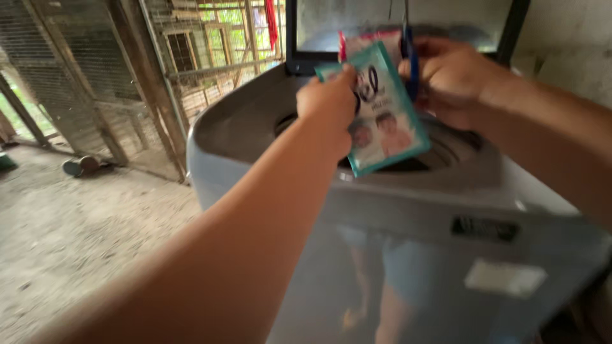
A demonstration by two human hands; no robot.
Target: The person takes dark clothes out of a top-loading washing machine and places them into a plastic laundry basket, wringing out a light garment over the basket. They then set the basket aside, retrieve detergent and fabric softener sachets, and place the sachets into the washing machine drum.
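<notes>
Two bare hands meet over the open top of a grey top-loading washing machine (255, 127) in the upper middle of the frame. Its rounded rim curves from the left of centre toward the right, and the dark drum opening lies directly beneath the hands. The raised lid (408, 19) stands upright along the top edge, closing off the room behind them. To the left of the machine the dirt floor (83, 236) lies wide and open out to a wire-mesh fence (83, 76) in the upper left, with some small round object resting at the fence's foot. One teal sachet (389, 121) with a printed picture of faces is held above the drum opening, tilted, its lower corner pointing down toward the rim. A second, pinkish packet (363, 41) shows just behind its upper edge. The left hand (328, 105) pinches the teal sachet at its upper left side, fingers curled shut around the edge. The right hand (456, 76) sits just right of the sachet's top, closed around one pair of blue-handled scissors (411, 54), whose blades rise toward the top edge near the sachet's upper corner. Whether the blades touch the sachet is too blurred to tell.
</notes>
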